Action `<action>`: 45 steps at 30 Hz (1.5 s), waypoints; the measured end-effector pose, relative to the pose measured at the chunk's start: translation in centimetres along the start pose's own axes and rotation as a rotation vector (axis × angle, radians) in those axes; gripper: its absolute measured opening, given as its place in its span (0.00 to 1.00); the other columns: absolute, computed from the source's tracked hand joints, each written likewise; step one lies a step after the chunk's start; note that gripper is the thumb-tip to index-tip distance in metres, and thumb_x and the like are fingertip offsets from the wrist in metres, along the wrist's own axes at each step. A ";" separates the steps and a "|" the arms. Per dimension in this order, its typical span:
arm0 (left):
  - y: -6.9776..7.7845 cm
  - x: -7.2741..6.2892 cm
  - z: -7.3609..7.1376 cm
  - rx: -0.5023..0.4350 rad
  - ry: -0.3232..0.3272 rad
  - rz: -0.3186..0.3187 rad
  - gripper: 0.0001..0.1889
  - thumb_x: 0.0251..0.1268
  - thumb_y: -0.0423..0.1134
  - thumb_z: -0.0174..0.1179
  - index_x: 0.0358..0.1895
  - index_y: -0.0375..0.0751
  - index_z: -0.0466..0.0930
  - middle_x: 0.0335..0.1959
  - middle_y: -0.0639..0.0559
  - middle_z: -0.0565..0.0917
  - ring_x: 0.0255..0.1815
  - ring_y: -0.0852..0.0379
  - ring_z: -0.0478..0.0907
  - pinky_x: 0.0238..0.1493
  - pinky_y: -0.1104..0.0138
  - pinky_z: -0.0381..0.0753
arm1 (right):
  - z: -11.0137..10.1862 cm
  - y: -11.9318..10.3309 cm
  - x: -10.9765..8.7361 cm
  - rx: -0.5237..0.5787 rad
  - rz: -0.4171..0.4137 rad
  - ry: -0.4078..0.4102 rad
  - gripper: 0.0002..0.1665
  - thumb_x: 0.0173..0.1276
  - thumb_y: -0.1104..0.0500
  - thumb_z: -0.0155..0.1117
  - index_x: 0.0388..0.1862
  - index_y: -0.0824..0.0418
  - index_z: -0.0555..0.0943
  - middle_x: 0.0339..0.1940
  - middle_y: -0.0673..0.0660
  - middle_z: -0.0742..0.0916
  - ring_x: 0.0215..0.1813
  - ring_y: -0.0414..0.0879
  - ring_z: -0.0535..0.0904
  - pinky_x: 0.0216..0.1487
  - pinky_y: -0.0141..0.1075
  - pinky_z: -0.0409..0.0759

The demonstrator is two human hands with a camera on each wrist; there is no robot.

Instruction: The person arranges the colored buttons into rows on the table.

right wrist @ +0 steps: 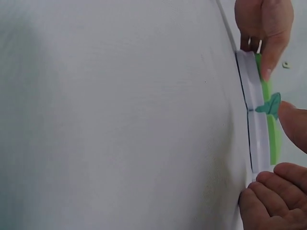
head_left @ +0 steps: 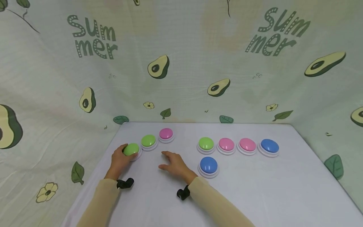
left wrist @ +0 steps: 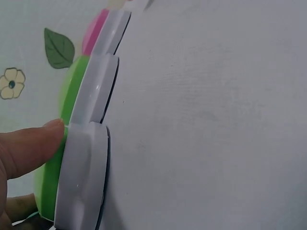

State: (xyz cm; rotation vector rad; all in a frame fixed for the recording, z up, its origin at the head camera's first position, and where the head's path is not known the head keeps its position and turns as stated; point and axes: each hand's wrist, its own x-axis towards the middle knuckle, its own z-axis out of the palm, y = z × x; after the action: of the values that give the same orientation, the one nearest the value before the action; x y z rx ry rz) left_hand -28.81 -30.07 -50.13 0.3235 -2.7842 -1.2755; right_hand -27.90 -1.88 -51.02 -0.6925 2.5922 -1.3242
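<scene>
My left hand (head_left: 120,160) holds the nearest green push button (head_left: 131,149) of a slanted row on the left, fingers at its far side and the thumb (left wrist: 36,148) across the edge of its dome. That button's white base (left wrist: 84,177) stands end to end with the bases of a second green button (head_left: 148,141) and a pink button (head_left: 165,133). To the right of this row, my right hand (head_left: 177,164) hovers low over the white table with its thumb apart from loosely bent fingers and nothing between them.
On the right, a green button (head_left: 206,143), two pink buttons (head_left: 226,144) and a blue button (head_left: 269,146) form another row on the white table (head_left: 255,189). A second blue button (head_left: 208,165) stands before it, near my right wrist. An avocado-print cloth (head_left: 187,41) hangs behind.
</scene>
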 end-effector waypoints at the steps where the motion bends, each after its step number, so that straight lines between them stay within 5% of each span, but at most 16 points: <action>1: 0.0 -0.2 0.0 -0.002 0.000 0.000 0.44 0.67 0.40 0.72 0.78 0.24 0.59 0.76 0.23 0.64 0.77 0.27 0.61 0.77 0.38 0.61 | 0.0 0.0 0.0 0.003 0.000 0.005 0.39 0.71 0.55 0.75 0.75 0.66 0.73 0.73 0.63 0.79 0.74 0.59 0.75 0.76 0.50 0.72; 13: -0.6 -2.1 0.2 -0.056 -0.061 0.015 0.44 0.62 0.41 0.77 0.77 0.29 0.66 0.71 0.27 0.72 0.68 0.32 0.72 0.69 0.42 0.74 | 0.6 0.0 0.2 -0.020 -0.027 0.063 0.39 0.69 0.58 0.76 0.74 0.70 0.73 0.72 0.66 0.80 0.75 0.61 0.73 0.77 0.52 0.69; 23: -1.1 -3.0 1.4 -0.096 -0.101 0.112 0.36 0.56 0.36 0.81 0.69 0.33 0.79 0.61 0.35 0.83 0.57 0.41 0.83 0.61 0.52 0.84 | 0.8 0.1 0.0 -0.007 -0.027 0.085 0.37 0.69 0.60 0.76 0.73 0.71 0.74 0.72 0.67 0.79 0.76 0.61 0.72 0.77 0.52 0.69; 33: 0.2 -3.8 2.8 -0.228 -0.172 0.185 0.29 0.55 0.29 0.80 0.63 0.31 0.84 0.57 0.36 0.86 0.52 0.44 0.85 0.52 0.69 0.86 | 1.4 0.7 0.1 -0.008 -0.058 0.101 0.35 0.68 0.61 0.76 0.72 0.70 0.76 0.70 0.66 0.82 0.74 0.60 0.75 0.76 0.51 0.71; 45: 0.9 -4.0 3.7 -0.276 -0.154 0.206 0.28 0.54 0.27 0.79 0.61 0.31 0.85 0.56 0.36 0.87 0.56 0.42 0.86 0.58 0.63 0.86 | 1.4 0.6 0.3 0.012 -0.092 0.154 0.32 0.64 0.64 0.78 0.66 0.71 0.80 0.64 0.66 0.85 0.70 0.59 0.79 0.74 0.52 0.74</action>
State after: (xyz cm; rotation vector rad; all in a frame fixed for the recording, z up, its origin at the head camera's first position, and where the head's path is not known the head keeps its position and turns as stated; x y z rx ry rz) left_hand -25.57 -25.90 -51.71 -0.0794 -2.6211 -1.6632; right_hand -27.87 -2.77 -52.33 -0.7445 2.6980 -1.4742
